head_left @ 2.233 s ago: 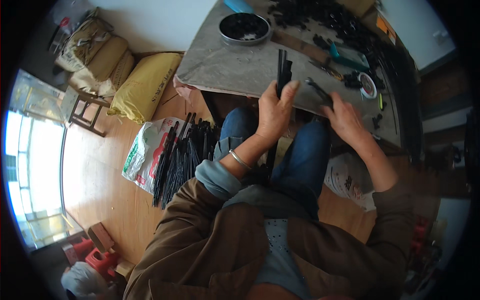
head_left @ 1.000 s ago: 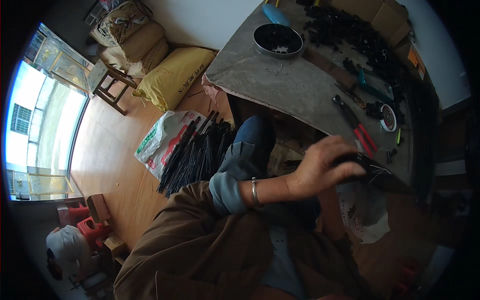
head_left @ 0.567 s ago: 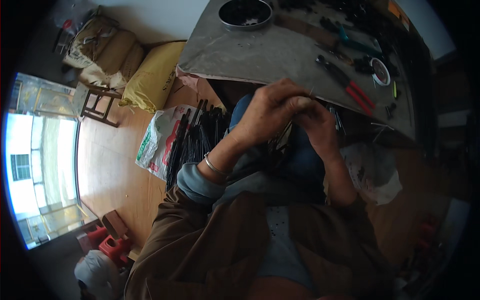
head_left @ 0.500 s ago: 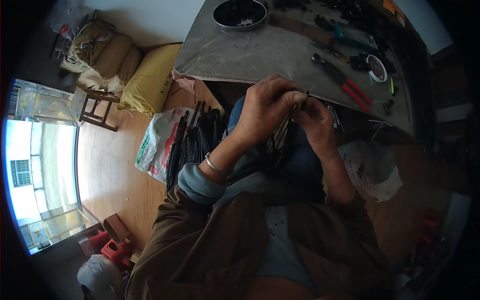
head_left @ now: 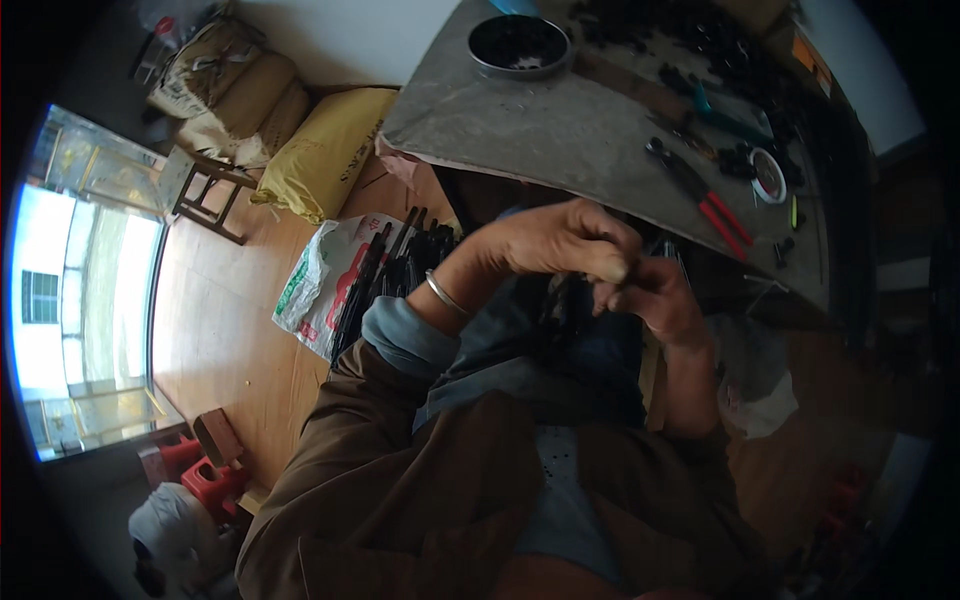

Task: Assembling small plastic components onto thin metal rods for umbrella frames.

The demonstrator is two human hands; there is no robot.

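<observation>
Both of my hands meet over my lap, just below the near edge of the grey table (head_left: pixel 560 120). My left hand (head_left: pixel 560 245) is closed, its fingertips pressed against my right hand (head_left: pixel 655 300). Together they grip a bundle of thin black rods (head_left: pixel 562 312) that hangs down between my knees, mostly hidden by the hands. A metal bangle sits on my left wrist. More black rods (head_left: pixel 385 275) lie in a heap on a white plastic bag on the floor to my left.
On the table stand a dark round bowl (head_left: pixel 518 45), red-handled pliers (head_left: pixel 705 200), a tape roll (head_left: pixel 768 175) and a pile of small black parts (head_left: pixel 700 30). A yellow sack (head_left: pixel 325 150), a wooden stool (head_left: pixel 205 195) and bright windows are at left.
My left hand held the rods upright at the table edge, then reached right. Now both hands have come together lower, over my lap, closed on the bundle.
</observation>
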